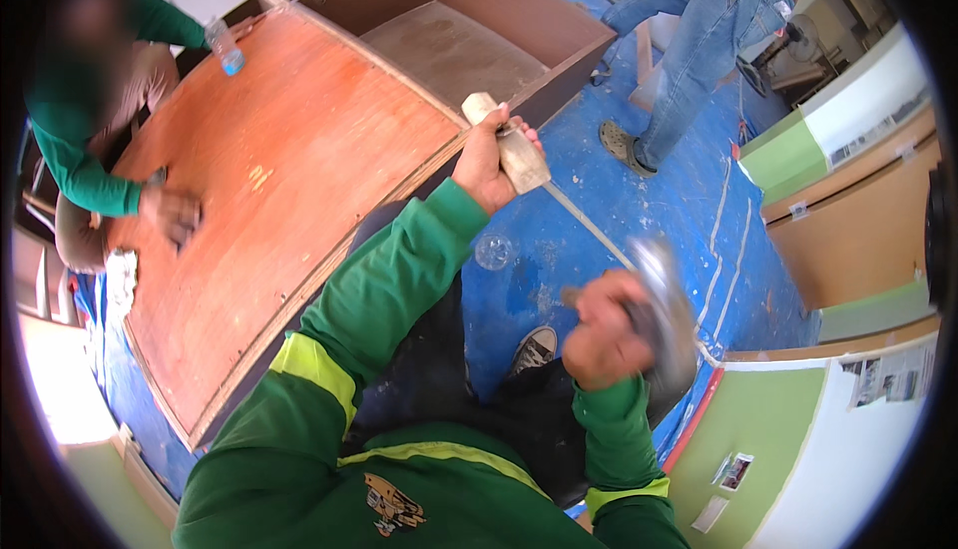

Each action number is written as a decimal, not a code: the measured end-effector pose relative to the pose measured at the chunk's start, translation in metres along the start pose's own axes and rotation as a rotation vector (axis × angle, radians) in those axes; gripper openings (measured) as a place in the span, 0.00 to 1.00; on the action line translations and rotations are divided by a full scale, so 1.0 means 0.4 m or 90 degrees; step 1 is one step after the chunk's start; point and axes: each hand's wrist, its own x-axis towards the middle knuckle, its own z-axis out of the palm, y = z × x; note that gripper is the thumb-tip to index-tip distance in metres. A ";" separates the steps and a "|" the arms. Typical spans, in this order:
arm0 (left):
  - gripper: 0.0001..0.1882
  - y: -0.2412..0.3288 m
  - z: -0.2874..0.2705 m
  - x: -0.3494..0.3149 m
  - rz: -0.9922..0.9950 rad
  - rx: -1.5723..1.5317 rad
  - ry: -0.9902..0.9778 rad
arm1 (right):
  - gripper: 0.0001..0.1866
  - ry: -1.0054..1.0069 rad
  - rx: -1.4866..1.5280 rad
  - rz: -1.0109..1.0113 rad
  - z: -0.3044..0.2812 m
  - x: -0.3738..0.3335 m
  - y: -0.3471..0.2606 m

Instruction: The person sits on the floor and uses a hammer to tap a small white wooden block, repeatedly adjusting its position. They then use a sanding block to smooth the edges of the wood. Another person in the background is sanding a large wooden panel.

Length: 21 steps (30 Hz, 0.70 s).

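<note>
Blue sheeting [679, 212] spreads under everything, spattered with pale marks. The worker's left hand [484, 167] has its fingers wrapped around a pale block [523, 162], whose ends stick out on either side of the grip. A thin strip [589, 223] runs from the block's near end down toward the right hand [607, 331]. That one is blurred, its fingers curled on a grey tool [663, 299]; I cannot make out the tool's exact form.

Below the left fingers, on the sheeting, sits a clear round plastic item [494, 252]. Left of the right fingers, lower down, shows a dark sneaker [536, 348].

Just left of the left fingers lies a broad reddish board [309, 170], and beyond them an open brown box [484, 35]. Far left of them, a co-worker's hand [170, 212] presses a dark pad [188, 233], blurred, on the board; a bottle [227, 48] stands farther up. Beyond and right of the left fingers is another person's jeans-clad leg [684, 75]. A green and white wall [763, 419] rises right of the right fingers.
</note>
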 end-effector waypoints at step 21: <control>0.19 -0.026 0.039 -0.066 0.014 0.222 0.075 | 0.09 -0.237 -0.368 -0.051 0.028 -0.024 0.067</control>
